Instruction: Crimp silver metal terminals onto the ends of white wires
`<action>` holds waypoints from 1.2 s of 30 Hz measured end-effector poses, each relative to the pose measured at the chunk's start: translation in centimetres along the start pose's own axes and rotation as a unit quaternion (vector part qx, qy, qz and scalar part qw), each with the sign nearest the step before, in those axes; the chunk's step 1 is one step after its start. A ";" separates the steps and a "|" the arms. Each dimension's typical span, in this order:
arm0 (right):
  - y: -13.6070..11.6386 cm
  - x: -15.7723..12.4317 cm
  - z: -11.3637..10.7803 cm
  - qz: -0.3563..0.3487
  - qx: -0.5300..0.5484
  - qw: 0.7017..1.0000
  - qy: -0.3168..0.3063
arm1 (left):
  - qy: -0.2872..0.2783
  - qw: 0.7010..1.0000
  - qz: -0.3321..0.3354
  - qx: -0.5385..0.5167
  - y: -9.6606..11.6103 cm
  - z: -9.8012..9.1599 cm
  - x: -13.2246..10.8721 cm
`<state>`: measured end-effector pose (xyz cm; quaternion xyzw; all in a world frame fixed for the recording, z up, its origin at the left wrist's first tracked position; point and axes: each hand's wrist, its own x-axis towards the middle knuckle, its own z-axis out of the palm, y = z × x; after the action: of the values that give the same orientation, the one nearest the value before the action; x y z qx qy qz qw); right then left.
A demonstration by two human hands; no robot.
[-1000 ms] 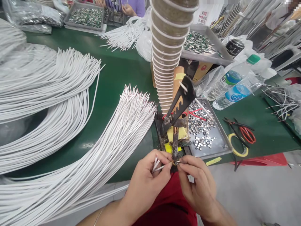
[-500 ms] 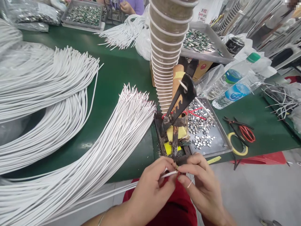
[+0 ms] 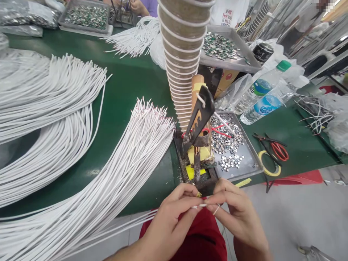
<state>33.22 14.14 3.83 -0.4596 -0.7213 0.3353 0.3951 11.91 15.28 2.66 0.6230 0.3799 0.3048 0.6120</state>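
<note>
From my remote seat I have the left hand [image 3: 174,214] and right hand [image 3: 236,215] nearly meeting, fingertips of both pinching a short white wire [image 3: 202,205] between them. It sits in front of the table [image 3: 119,83] edge, above red cloth [image 3: 202,239] and just below the dark upright rod [image 3: 197,166]. I see the wire bundle [image 3: 127,156] lying to the left and the tray [image 3: 248,152] of metal pieces [image 3: 231,163] to the right.

White cables [image 3: 130,145] on green tabletop [image 3: 125,83]
</note>
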 end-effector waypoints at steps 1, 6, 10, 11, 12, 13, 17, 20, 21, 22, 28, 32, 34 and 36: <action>0.2 -0.1 0.2 -0.002 0.033 0.999 -0.004 | -0.019 1.000 -0.002 -0.011 0.0 0.1 0.0; 0.4 -0.5 0.4 -0.005 0.100 0.994 -0.034 | -0.068 0.997 -0.026 -0.033 0.1 0.3 0.1; 1.4 0.2 -1.6 0.009 -0.038 0.999 0.030 | -0.003 0.999 -0.047 -0.009 0.2 -0.1 0.2; 2.1 0.5 -2.2 0.020 -0.095 0.993 0.063 | 0.014 0.998 -0.056 -0.007 0.2 -0.2 0.2; 2.9 0.8 -2.7 0.031 -0.157 0.983 0.093 | 0.031 0.997 -0.065 -0.009 0.1 -0.3 0.2; 3.8 1.1 -3.2 0.044 -0.214 0.970 0.104 | 0.047 0.996 -0.074 -0.013 0.0 -0.3 0.2; 6.6 1.9 -3.8 0.064 -0.325 0.940 0.082 | 0.082 0.992 -0.086 -0.037 -0.1 -0.2 0.2; 6.8 1.9 -3.6 0.066 -0.316 0.943 0.087 | 0.084 0.991 -0.090 -0.055 0.2 -0.3 0.4; 6.5 1.8 -3.5 0.062 -0.302 0.946 0.100 | 0.086 0.990 -0.094 -0.062 0.4 -0.3 0.5; 6.0 1.6 -3.4 0.056 -0.284 0.950 0.116 | 0.088 0.989 -0.098 -0.067 0.6 -0.4 0.7; 2.8 0.2 -1.3 -0.011 -0.155 0.977 0.146 | 0.105 0.986 -0.084 -0.098 1.0 -0.5 1.1; 1.5 -0.2 0.6 -0.059 -0.111 0.986 0.108 | 0.104 0.980 -0.089 -0.147 1.1 -0.5 1.3; 1.1 0.0 1.3 -0.069 -0.108 0.987 0.095 | 0.097 0.977 -0.102 -0.163 1.3 -0.5 1.3; 0.8 0.2 1.8 -0.081 -0.108 0.987 0.085 | 0.095 0.974 -0.113 -0.172 1.5 -0.6 1.4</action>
<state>31.93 14.37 2.42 -0.4663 -0.7518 0.1820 0.4292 12.30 16.78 4.02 0.4300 0.4456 0.3523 0.7017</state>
